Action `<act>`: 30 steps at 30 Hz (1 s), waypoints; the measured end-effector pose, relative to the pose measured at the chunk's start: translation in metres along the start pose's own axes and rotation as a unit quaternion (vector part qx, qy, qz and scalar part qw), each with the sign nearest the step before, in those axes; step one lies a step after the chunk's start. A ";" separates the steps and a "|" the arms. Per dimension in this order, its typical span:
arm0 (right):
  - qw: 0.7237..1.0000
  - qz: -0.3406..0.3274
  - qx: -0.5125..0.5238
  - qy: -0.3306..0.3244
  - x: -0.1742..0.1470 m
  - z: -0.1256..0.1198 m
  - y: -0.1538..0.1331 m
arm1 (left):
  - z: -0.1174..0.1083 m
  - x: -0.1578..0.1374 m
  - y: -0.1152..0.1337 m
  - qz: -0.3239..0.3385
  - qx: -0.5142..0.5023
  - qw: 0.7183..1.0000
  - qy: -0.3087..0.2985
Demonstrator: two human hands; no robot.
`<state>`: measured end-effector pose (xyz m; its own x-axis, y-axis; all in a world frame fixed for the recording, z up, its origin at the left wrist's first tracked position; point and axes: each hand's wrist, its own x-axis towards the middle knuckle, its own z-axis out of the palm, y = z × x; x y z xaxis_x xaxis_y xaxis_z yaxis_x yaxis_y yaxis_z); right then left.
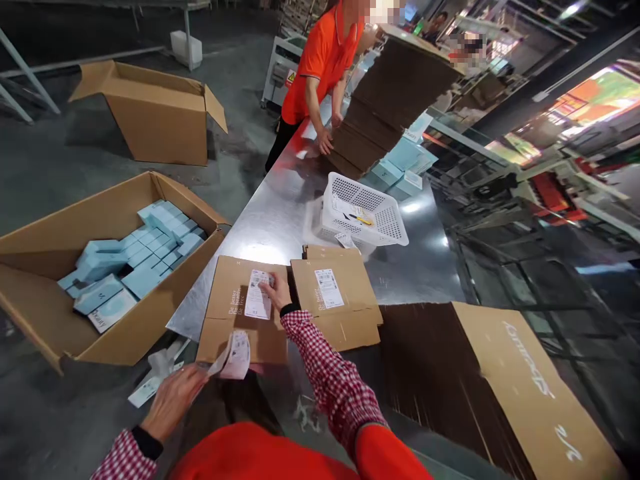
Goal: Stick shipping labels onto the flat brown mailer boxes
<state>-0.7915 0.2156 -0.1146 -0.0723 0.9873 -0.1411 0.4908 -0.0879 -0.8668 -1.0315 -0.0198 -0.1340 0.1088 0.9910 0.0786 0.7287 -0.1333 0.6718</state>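
Note:
My left hand (177, 393) pinches a strip of printed white labels (236, 357) on its backing, which curls over the near edge of a flat brown cardboard carton (220, 293). On that carton lies a white shipping label (259, 293), and the fingers of my right hand (278, 291) rest on its right side, apart and holding nothing. To the right sits a stack of flat cartons (345, 330), the top one bearing a similar label (329, 288).
An open box (115, 353) of light blue boxes (145, 250) stands at left. A white basket (395, 230) with a yellow-handled tool (361, 219) is on the metal table (270, 220). Large cardboard (540, 373) lies right. A co-worker (320, 60) handles stacked cardboard (385, 100).

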 end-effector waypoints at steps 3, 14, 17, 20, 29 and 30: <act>0.990 -0.032 -0.119 -0.062 0.014 0.017 0.002 | 0.019 0.012 -0.002 0.041 0.014 0.997 -0.066; 0.942 -0.061 -0.329 0.001 -0.008 0.046 0.006 | 0.052 0.014 -0.019 0.020 0.031 0.994 -0.103; 0.924 -0.152 -0.345 -0.070 -0.016 0.064 0.010 | 0.055 0.014 -0.024 0.011 0.018 0.994 -0.107; 0.935 -0.086 -0.344 -0.029 -0.011 0.066 0.016 | 0.054 0.018 -0.027 0.002 -0.007 0.993 -0.114; 0.954 0.196 -0.126 0.190 -0.054 0.029 0.030 | 0.031 0.018 -0.049 -0.082 -0.043 0.996 0.001; 0.959 0.186 -0.106 0.183 -0.061 0.028 0.028 | 0.026 0.014 -0.055 -0.093 -0.053 0.994 -0.002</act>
<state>-0.7975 0.1496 -0.1437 0.4330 0.8763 -0.2111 0.5921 -0.4531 -0.6664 -1.0524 0.0012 -0.1893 -0.0191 0.9982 -0.0566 0.6603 0.0551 0.7490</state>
